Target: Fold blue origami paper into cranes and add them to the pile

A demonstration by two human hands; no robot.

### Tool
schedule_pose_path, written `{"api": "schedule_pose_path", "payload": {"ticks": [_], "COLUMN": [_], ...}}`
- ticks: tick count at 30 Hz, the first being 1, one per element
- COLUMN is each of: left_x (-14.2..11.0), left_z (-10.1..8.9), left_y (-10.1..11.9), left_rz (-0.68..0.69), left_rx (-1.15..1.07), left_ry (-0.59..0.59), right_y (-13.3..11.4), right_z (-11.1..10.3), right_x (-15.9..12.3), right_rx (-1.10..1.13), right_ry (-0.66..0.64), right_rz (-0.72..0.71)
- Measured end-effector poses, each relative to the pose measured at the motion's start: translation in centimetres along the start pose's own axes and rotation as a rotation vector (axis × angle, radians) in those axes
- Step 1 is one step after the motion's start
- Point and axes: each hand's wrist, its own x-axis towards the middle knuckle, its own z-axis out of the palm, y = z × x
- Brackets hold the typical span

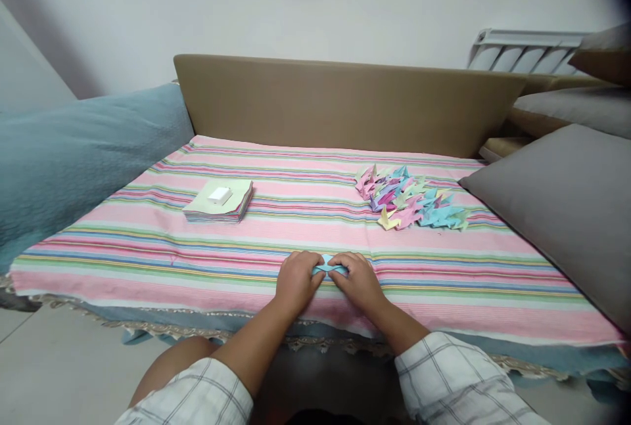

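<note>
A small folded piece of light blue paper (327,268) is held between my two hands, near the front of the striped cloth. My left hand (298,278) pinches its left end between thumb and fingers. The right end is pinched by my right hand (358,280) in the same way. Fingers cover both ends of the paper, so only its middle shows. Beyond my hands to the right lies a pile of folded paper cranes (404,198) in pink, blue, purple, green and yellow. To the left sits a stack of square paper sheets (221,208).
A small white block (219,196) rests on the paper stack. The striped cloth (305,215) covers the seat, backed by a brown backrest (335,106). Grey cushions (566,208) line the right side, and a blue covered armrest (93,156) stands at left.
</note>
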Motion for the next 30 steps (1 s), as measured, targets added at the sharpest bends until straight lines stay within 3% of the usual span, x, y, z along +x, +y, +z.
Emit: {"api": "schedule_pose_path", "payload": {"ticks": [8,16,30], "left_x": [0.33,0.44,0.57], "left_z": [-0.35,-0.31,-0.43], "left_y": [-0.05,0.06,-0.94], "left_rz": [0.018,-0.002,0.113], "left_rx": [-0.01,-0.001,-0.081], "left_ry": [-0.052,-0.066,-0.083], "right_y": [0.1,0.22,0.47], "right_z": [0.22,-0.09,0.25], "right_x": [0.18,0.02,-0.47], "right_rx": [0.072,0.06,-0.143], "right_ry": [0.032,0.017,0.06], "right_rz": [0.027,-0.037,-0.153]}}
